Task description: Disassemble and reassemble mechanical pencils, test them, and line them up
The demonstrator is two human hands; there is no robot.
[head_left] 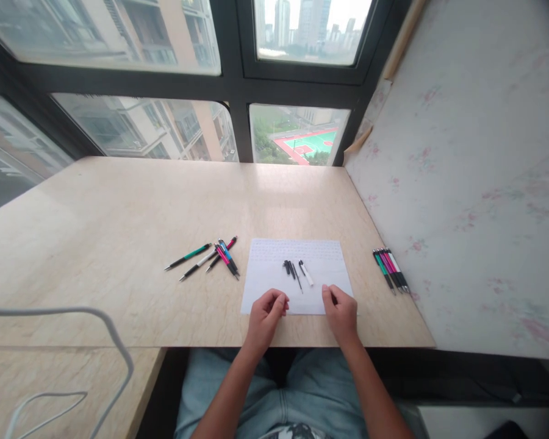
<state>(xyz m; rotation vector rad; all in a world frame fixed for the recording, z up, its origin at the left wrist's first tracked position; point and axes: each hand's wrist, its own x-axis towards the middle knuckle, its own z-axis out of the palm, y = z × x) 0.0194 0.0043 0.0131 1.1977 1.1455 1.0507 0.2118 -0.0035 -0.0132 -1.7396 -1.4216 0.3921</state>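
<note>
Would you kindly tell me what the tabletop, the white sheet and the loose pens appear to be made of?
Tabletop: polished stone or a stone-look laminate, beige with faint veins and a soft sheen. Sheet: thin matt white paper, lying flat with faint writing. Pens: probably glossy plastic, bright coloured barrels with dark tips; too small to be sure.

I log light blue denim (297,384) over both legs, near centre. A grey-and-white patterned garment hem (289,431) shows at the near edge. Left hand (265,317) and right hand (341,314) are bare, forearms unsleeved.
</note>
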